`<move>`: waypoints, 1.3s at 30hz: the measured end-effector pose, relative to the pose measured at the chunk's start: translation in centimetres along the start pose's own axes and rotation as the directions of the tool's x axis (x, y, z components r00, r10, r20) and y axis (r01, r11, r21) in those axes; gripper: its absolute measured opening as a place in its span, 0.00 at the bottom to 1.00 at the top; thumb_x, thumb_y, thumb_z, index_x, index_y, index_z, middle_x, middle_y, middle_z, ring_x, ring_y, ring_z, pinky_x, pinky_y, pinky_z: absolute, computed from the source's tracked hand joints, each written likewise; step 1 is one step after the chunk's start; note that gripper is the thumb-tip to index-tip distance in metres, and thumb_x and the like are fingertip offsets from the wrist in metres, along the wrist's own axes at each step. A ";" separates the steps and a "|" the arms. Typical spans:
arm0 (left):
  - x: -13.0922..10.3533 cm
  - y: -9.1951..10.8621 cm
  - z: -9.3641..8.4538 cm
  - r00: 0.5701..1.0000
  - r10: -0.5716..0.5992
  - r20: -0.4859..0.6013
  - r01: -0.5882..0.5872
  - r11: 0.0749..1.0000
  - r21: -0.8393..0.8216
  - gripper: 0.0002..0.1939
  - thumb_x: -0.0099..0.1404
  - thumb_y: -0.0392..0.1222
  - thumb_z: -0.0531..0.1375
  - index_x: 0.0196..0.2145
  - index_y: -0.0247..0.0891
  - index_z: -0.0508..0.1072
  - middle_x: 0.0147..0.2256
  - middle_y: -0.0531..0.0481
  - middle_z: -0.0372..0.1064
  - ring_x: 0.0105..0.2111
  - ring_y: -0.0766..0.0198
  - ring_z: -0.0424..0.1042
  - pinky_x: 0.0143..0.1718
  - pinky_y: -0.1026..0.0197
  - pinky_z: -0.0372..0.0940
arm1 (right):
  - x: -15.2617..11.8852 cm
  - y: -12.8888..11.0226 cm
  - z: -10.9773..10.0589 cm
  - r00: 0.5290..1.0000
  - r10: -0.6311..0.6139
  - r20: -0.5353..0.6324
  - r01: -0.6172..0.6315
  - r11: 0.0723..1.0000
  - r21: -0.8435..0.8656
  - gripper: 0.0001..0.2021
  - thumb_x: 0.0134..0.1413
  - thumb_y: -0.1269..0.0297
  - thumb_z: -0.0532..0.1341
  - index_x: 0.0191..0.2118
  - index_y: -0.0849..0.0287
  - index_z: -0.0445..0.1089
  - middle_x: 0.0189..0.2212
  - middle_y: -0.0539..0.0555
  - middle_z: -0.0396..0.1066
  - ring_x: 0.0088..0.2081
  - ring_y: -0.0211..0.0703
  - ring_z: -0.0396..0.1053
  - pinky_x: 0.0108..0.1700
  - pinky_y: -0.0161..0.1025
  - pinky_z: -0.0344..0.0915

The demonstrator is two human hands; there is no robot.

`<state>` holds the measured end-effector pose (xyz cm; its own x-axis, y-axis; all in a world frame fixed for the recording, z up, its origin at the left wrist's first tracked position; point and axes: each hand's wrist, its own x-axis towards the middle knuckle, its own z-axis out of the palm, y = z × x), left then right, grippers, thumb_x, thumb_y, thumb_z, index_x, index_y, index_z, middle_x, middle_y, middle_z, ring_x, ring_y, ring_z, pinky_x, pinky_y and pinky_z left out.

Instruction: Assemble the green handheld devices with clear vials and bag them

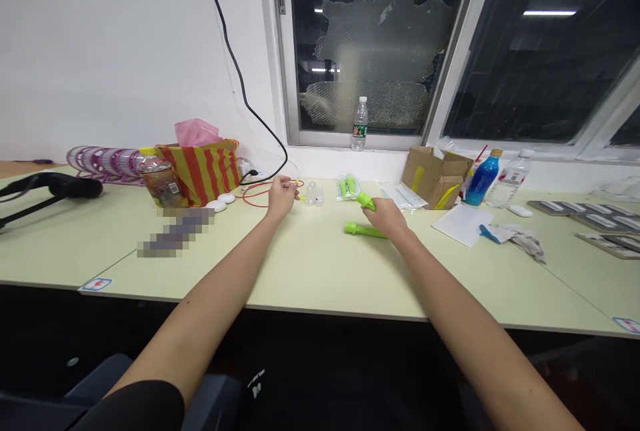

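Note:
My right hand (390, 217) is wrapped round a bright green plastic tube (367, 201), whose wider end sticks out past the thumb. Just below that hand a second green tube (361, 229) lies on the table, partly hidden by the wrist. Further left, my left hand (281, 197) has its fingers pinched together over the table. Small yellow bits show at its fingertips, but what it holds is unclear. Right beside those fingers are small clear bulb-shaped pieces (311, 193). A thin red cord (255, 195) loops on the table behind the left hand.
A clear packet with green items (349, 186) lies behind the right hand, near an open cardboard box (435, 174). Bottles, including a blue one (483, 177), and a glove (517, 239) are at right. A striped bag (205, 171) and drink bottle (163, 181) stand left.

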<state>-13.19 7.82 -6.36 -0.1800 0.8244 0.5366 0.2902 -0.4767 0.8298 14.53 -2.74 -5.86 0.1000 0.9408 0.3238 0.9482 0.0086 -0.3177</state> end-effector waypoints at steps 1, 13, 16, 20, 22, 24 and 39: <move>0.1 -0.4 0.0 1.000 -0.016 0.006 0.016 1.000 -0.018 0.09 0.63 0.39 0.57 0.41 0.37 0.61 0.28 0.53 0.67 0.24 0.68 0.72 0.27 0.63 0.70 | 0.0 0.0 0.0 1.000 0.001 0.000 -0.001 1.000 0.013 0.16 0.61 0.54 0.54 0.37 0.59 0.74 0.37 0.62 0.74 0.35 0.47 0.70 0.28 0.36 0.52; 0.9 -4.1 -0.6 0.996 -0.082 0.047 0.078 0.994 0.082 0.07 0.63 0.35 0.56 0.40 0.36 0.64 0.34 0.49 0.69 0.28 0.69 0.73 0.28 0.65 0.68 | 0.3 0.6 0.2 1.000 0.010 -0.022 -0.009 0.997 0.073 0.14 0.59 0.56 0.55 0.34 0.59 0.73 0.34 0.59 0.74 0.32 0.44 0.67 0.27 0.36 0.50; 1.3 -5.5 -0.6 0.993 -0.024 0.112 -0.008 0.962 0.272 0.05 0.65 0.33 0.52 0.38 0.36 0.66 0.34 0.48 0.71 0.30 0.67 0.73 0.32 0.63 0.68 | 0.2 0.6 0.2 1.000 -0.001 -0.025 0.003 0.997 0.078 0.14 0.58 0.55 0.55 0.33 0.59 0.72 0.33 0.59 0.74 0.31 0.44 0.67 0.27 0.36 0.50; 1.9 -6.6 -0.3 0.977 0.023 0.212 -0.107 0.912 0.396 0.05 0.60 0.32 0.56 0.29 0.37 0.70 0.30 0.46 0.71 0.34 0.59 0.72 0.43 0.56 0.66 | 0.2 0.6 0.2 1.000 -0.017 -0.026 0.019 0.996 0.086 0.15 0.58 0.55 0.55 0.32 0.60 0.72 0.32 0.59 0.73 0.31 0.43 0.66 0.27 0.36 0.49; 2.1 -6.9 0.0 0.963 0.054 0.264 -0.170 0.884 0.436 0.05 0.58 0.31 0.58 0.27 0.37 0.71 0.32 0.44 0.72 0.39 0.56 0.70 0.48 0.53 0.64 | 0.2 0.6 0.3 1.000 -0.021 -0.024 0.023 0.996 0.090 0.14 0.58 0.55 0.55 0.32 0.60 0.72 0.32 0.59 0.73 0.31 0.43 0.66 0.27 0.36 0.49; 2.3 -7.1 0.3 0.948 0.075 0.310 -0.220 0.857 0.465 0.06 0.58 0.30 0.57 0.27 0.37 0.73 0.35 0.43 0.72 0.42 0.54 0.69 0.51 0.52 0.62 | 0.3 0.6 0.3 1.000 -0.021 -0.021 0.023 0.995 0.094 0.14 0.58 0.56 0.56 0.32 0.60 0.72 0.33 0.59 0.73 0.31 0.43 0.66 0.27 0.36 0.49; 2.6 -7.7 0.3 0.920 0.026 0.391 -0.278 0.745 0.606 0.10 0.61 0.33 0.56 0.34 0.35 0.79 0.37 0.42 0.73 0.43 0.55 0.70 0.51 0.54 0.64 | 0.5 0.9 0.7 1.000 0.003 -0.008 -0.002 0.993 0.120 0.13 0.56 0.55 0.57 0.32 0.59 0.72 0.34 0.58 0.73 0.30 0.42 0.64 0.27 0.36 0.50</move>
<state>-15.63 13.71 -11.46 0.2090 0.8656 0.4550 0.8362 -0.3994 0.3757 15.24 -2.01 -6.59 0.1047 0.9383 0.3297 0.9051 0.0474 -0.4225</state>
